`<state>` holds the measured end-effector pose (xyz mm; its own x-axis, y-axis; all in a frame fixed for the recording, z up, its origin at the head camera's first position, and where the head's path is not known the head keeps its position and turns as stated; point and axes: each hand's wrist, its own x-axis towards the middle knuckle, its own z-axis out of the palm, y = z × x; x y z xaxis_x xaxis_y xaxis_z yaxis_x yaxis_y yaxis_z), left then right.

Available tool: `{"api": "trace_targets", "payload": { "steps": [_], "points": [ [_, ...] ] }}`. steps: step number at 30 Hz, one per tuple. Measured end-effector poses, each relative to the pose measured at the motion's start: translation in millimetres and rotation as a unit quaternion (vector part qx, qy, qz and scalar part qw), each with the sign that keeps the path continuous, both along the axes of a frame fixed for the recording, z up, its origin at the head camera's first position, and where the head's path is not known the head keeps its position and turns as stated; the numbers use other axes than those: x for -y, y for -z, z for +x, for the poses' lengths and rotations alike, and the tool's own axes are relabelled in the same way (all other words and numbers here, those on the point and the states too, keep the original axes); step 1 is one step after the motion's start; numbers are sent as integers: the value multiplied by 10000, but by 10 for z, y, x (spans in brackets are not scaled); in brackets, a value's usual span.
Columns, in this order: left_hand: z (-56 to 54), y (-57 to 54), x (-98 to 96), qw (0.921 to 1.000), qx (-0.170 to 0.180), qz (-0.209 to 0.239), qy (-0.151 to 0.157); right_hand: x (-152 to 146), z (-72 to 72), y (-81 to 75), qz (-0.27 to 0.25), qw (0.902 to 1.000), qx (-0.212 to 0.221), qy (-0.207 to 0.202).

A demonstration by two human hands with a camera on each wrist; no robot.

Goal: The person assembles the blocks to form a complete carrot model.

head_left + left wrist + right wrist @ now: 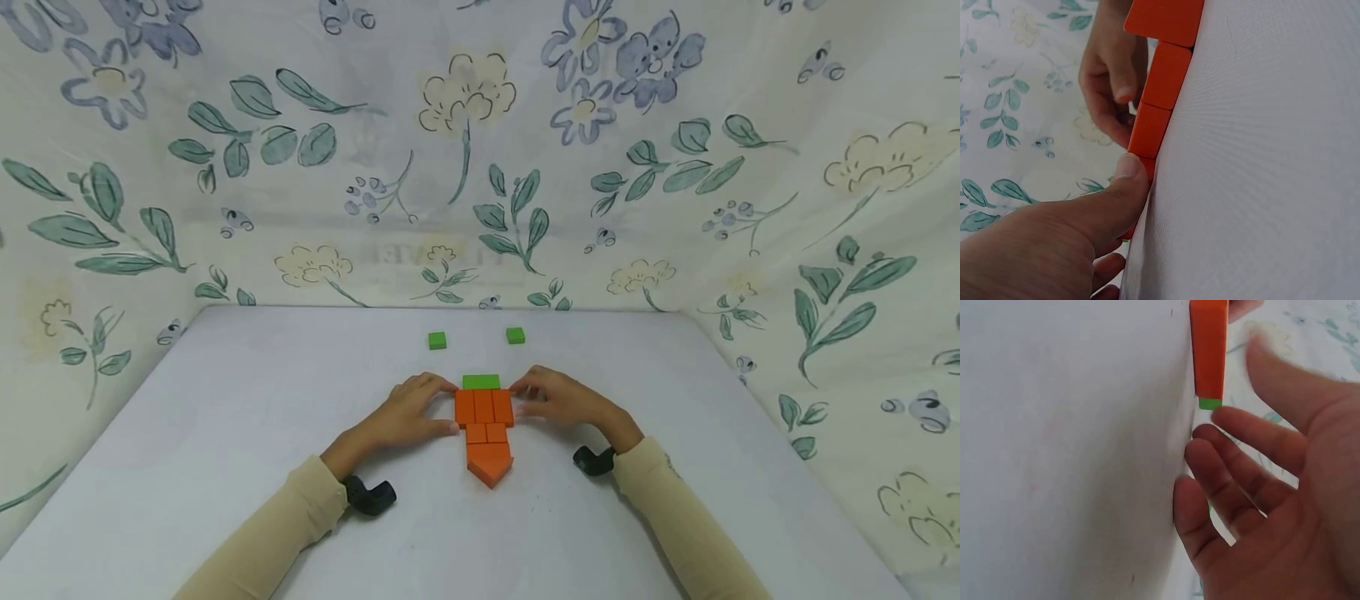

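Several orange blocks (483, 408) lie together on the white table, in a row of three tall ones, two smaller ones below and a pointed orange piece (490, 463) nearest me. A green block (481, 382) adjoins the far end of the row. My left hand (408, 410) is at the row's left side, index fingertip by the far corner and thumb (1127, 172) against the near corner. On the right side, my right hand (558, 396) has its fingers loosely bent beside the row. In the right wrist view its thumb (1272, 375) stands apart from the orange edge.
Two small green blocks, one on the left (437, 340) and one on the right (515, 335), lie farther back on the white table (225, 400). Floral cloth (465, 200) rises behind the table and along its sides. A black wrist device (371, 497) sits by the left sleeve.
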<state>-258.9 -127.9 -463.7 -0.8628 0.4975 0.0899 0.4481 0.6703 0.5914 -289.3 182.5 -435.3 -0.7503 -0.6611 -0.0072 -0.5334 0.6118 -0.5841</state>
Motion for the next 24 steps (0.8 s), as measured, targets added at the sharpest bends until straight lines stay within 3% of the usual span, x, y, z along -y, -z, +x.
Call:
{"api": "trace_targets", "payload": {
  "steps": [8,14,24],
  "points": [
    [6,-18,2,9999,83,11,64,125,-90,3,40,10000,67,-45],
    [-11,-36,4,10000,65,1,21,184,-86,-40,240,9997,-45,1],
    [15,-46,10,9999,115,31,4,206,-83,-17,135,9999,-13,-17]
  ]
}}
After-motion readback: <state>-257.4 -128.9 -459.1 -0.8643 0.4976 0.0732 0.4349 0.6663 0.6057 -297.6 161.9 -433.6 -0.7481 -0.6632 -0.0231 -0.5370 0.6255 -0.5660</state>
